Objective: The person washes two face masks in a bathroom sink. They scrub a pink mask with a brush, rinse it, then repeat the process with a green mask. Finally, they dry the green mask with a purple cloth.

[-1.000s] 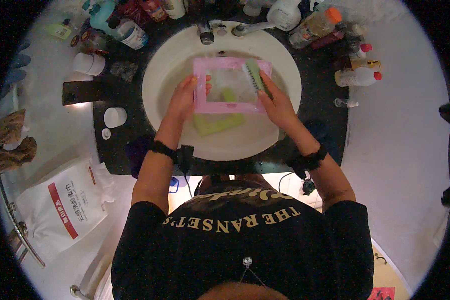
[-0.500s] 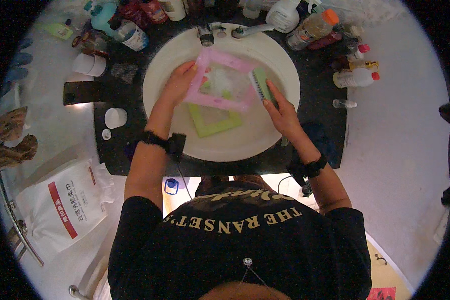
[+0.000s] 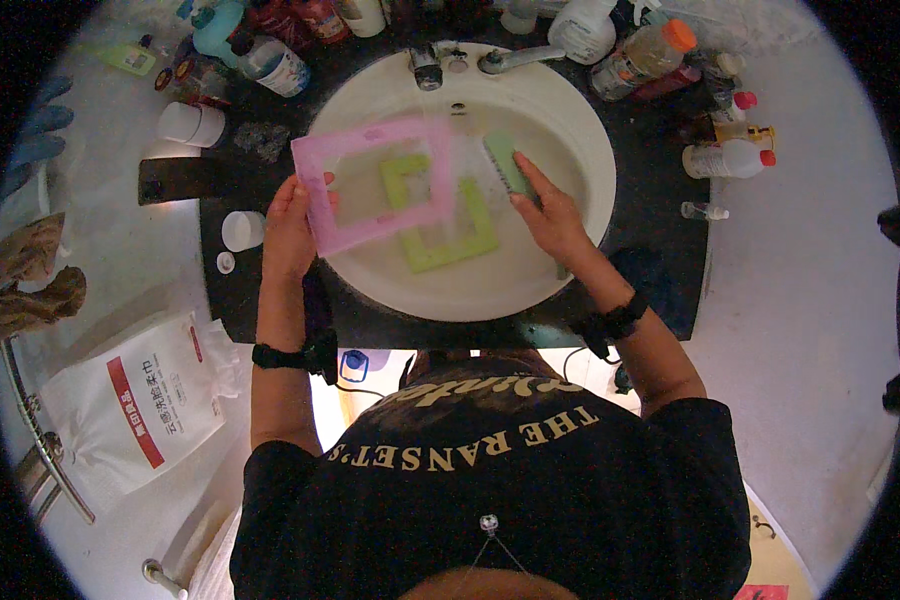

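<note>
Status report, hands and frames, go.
Left hand grips pink frame over sink. Right hand holds green sponge. Green frame lies in basin.

Pink frame (image 3: 375, 185): you hold a flat, see-through pink square frame with a big open middle. Your left hand (image 3: 288, 222) grips its left edge. It is tilted a bit and sits above the left side of the white sink (image 3: 580, 140).

Green frame (image 3: 440, 212): a light green square frame, also open in the middle. It lies flat in the bottom of the sink, partly under the pink one.

Green sponge (image 3: 507, 163): a small green scrubbing pad. Your right hand (image 3: 550, 215) holds it by its lower end, just beside the green frame.
</note>
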Tool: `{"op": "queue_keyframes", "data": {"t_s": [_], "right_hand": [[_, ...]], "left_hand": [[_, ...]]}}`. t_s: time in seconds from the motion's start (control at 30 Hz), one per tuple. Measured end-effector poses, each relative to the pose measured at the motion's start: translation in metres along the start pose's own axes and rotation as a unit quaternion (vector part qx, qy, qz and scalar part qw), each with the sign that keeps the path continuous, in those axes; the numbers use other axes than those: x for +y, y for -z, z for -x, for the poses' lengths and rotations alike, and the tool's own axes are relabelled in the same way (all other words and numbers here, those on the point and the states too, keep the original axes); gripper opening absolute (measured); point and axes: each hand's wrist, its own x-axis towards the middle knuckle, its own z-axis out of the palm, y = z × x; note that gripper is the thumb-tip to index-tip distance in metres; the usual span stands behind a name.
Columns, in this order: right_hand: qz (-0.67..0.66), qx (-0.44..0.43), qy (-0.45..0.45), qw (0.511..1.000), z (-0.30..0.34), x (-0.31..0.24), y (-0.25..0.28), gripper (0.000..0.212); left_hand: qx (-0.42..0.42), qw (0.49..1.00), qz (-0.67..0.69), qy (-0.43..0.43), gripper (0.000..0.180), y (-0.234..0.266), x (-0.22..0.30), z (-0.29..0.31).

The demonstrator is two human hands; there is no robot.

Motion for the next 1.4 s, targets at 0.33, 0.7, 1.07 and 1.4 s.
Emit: {"op": "queue_keyframes", "data": {"t_s": [0.33, 0.7, 1.07, 1.4], "right_hand": [[0.144, -0.170, -0.126, 0.967, 0.006, 0.017, -0.045, 0.067], [-0.602, -0.115, -0.239, 0.753, -0.052, -0.037, -0.024, 0.047], [-0.523, -0.218, -0.213, 0.796, -0.084, -0.002, -0.053, 0.047], [-0.516, -0.212, -0.149, 0.817, -0.120, -0.009, -0.060, 0.039]], "left_hand": [[0.003, 0.998, 0.066, 0.008, 0.032, -0.019, -0.006, -0.006], [-0.265, 0.810, -0.392, -0.347, 0.038, -0.089, -0.041, 0.074], [-0.110, 0.802, -0.467, -0.357, 0.032, -0.060, -0.050, 0.051], [0.007, 0.768, -0.465, -0.441, 0.024, -0.069, 0.028, -0.004]]}}
